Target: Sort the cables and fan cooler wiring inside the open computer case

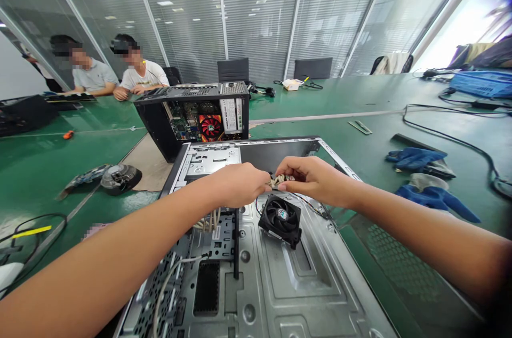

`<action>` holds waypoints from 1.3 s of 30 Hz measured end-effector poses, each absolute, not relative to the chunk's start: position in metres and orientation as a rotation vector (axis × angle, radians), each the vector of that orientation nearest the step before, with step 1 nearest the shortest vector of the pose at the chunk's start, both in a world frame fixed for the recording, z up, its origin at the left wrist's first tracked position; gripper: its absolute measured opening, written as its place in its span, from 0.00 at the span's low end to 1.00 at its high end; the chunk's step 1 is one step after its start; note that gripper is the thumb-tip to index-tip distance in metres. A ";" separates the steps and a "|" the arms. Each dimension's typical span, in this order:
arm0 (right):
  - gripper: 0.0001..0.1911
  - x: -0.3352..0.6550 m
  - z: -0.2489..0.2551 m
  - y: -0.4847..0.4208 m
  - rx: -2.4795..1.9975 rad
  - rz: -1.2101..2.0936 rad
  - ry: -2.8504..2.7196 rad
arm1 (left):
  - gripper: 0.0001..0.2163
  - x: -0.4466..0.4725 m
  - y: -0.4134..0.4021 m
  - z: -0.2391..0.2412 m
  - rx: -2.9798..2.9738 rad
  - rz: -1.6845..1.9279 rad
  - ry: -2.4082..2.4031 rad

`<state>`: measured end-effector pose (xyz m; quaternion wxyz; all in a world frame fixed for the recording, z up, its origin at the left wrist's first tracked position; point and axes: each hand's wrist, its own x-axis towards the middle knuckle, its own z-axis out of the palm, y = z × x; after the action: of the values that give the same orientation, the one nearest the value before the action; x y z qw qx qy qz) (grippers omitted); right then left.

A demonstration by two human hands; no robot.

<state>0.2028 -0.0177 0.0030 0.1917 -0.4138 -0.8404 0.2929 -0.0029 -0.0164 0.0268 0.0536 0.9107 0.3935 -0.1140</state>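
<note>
An opened computer case (pixel 280 284) lies flat in front of me on the green table (pixel 360 98). Over its middle, my left hand (pixel 236 184) and my right hand (pixel 310 178) meet, both closed on a bundle of beige cables (pixel 277 181) held between the fingertips. More of the beige cables (pixel 208 220) trail down under my left wrist into the case. A black cooler fan (pixel 280 218) lies loose on the case's metal floor just below the hands.
A second open tower case (pixel 200 114) with a red fan stands behind. Blue and grey gloves (pixel 428 178) lie at the right, a loose board and fan part (pixel 108 177) at the left. Two people sit at the far left. Cables run along the right side.
</note>
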 end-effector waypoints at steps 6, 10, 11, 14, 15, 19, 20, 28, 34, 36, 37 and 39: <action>0.13 0.203 0.005 -0.018 -1.172 0.823 -2.404 | 0.17 -0.002 -0.017 0.027 2.781 -0.349 1.193; 0.15 0.203 0.003 -0.017 -1.162 0.809 -2.449 | 0.17 0.000 -0.018 0.029 2.786 -0.382 1.183; 0.15 0.203 0.003 -0.017 -1.154 0.808 -2.460 | 0.17 0.000 -0.018 0.029 2.788 -0.386 1.181; 0.15 0.202 0.002 -0.017 -1.152 0.802 -2.468 | 0.17 0.000 -0.018 0.029 2.783 -0.385 1.183; 0.15 0.202 0.002 -0.017 -1.159 0.798 -2.461 | 0.17 0.000 -0.018 0.029 2.780 -0.380 1.187; 0.12 0.203 0.002 -0.017 -1.165 0.812 -2.404 | 0.15 -0.002 -0.017 0.027 2.786 -0.347 1.187; 0.12 0.203 0.002 -0.018 -1.161 0.823 -2.393 | 0.15 -0.003 -0.017 0.027 2.787 -0.340 1.184; 0.13 0.202 0.003 -0.018 -1.172 0.837 -2.402 | 0.16 -0.003 -0.016 0.025 2.801 -0.331 1.171; 0.13 0.202 0.002 -0.018 -1.179 0.825 -2.415 | 0.15 -0.002 -0.016 0.025 2.798 -0.334 1.177; 0.13 0.203 0.002 -0.018 -1.165 0.828 -2.428 | 0.16 -0.003 -0.016 0.024 2.805 -0.332 1.173; 0.13 0.203 0.002 -0.018 -1.156 0.829 -2.439 | 0.16 -0.003 -0.016 0.024 2.808 -0.334 1.172; 0.13 0.203 0.002 -0.017 -1.150 0.822 -2.467 | 0.17 -0.003 -0.016 0.024 2.811 -0.341 1.168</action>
<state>0.2027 -0.0173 0.0020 0.1485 -0.3998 -0.8581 0.2859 -0.0029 -0.0163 0.0236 0.0393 0.9169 0.3812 -0.1113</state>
